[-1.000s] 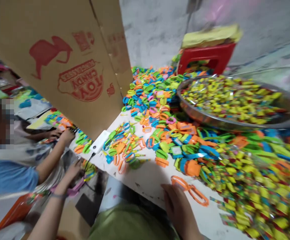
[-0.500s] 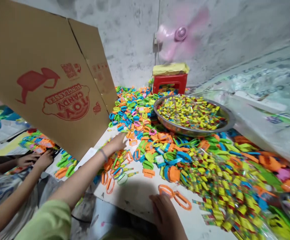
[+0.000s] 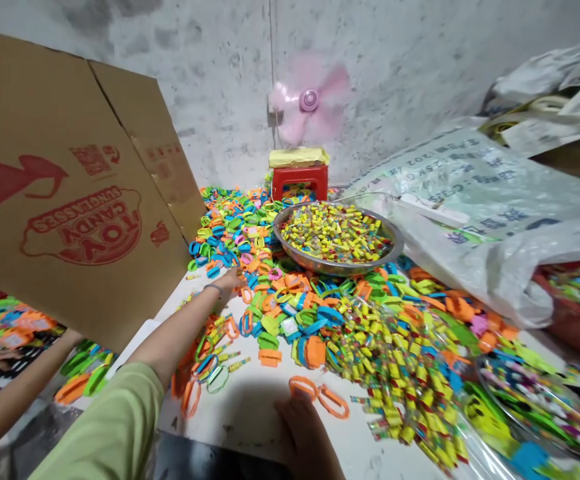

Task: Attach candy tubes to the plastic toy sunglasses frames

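My left hand [image 3: 230, 281] reaches to the left edge of a big pile of coloured plastic pieces [image 3: 283, 303], its fingers over orange ones; what they grip, if anything, cannot be made out. Near the table's front edge, my right hand [image 3: 297, 417] rests at an orange plastic piece with two loops [image 3: 320, 395], its fingertips hidden or dark. Between the hands lie a green ring [image 3: 219, 379] and an orange ring [image 3: 191, 399]. Many yellow-wrapped candies [image 3: 400, 360] spread over the table to the right of my right hand.
A metal bowl [image 3: 337, 265] holds yellow-wrapped candies. Behind it stand a red stool [image 3: 300, 175] and a pink fan [image 3: 309, 100]. A cardboard box [image 3: 80, 200] is at left, beside another person's arms [image 3: 15, 400]. A plastic sack [image 3: 510, 200] and a tray of small items [image 3: 545, 407] are at right.
The view has swung right, showing more of the sack and the tray. My left hand is still at the pile's left edge, and my right hand remains by the orange loops.
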Motion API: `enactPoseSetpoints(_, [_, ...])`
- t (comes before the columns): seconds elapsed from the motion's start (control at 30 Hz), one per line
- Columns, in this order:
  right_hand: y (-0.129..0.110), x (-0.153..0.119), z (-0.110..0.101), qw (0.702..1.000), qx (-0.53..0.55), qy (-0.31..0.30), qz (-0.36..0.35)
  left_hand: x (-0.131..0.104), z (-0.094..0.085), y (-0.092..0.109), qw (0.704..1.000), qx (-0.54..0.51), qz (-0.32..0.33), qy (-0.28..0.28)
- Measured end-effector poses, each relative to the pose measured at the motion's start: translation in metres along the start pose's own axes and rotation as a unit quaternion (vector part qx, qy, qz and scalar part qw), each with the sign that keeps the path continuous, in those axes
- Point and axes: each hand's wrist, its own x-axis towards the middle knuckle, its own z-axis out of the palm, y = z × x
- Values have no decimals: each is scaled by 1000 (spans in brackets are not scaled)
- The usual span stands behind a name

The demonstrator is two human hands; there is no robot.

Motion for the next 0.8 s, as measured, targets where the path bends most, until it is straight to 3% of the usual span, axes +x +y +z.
enactPoseSetpoints(0.23, [2,-1,1,999,7,-32,11,-19,43,11,990,-138,4,15])
enactPoseSetpoints(0.4, [2,-1,0,999,21,-41,28,-16,47,33,986,-161,27,-32])
enactPoseSetpoints(0.53, [0,0,-1,998,26,-35,39,-20,48,65,983,-134,94,-86])
enactPoseSetpoints(0.63, [-2,2,-4,998,36,-20,41,-26,38,89,973,-102,152,-141])
enactPoseSetpoints(0.7, [-5,4,-7,998,43,-16,44,-26,21,99,967,-76,175,-167])
enactPoseSetpoints(0.8, [-8,6,-11,997,43,-27,53,-20,-11,95,975,-35,168,-144])
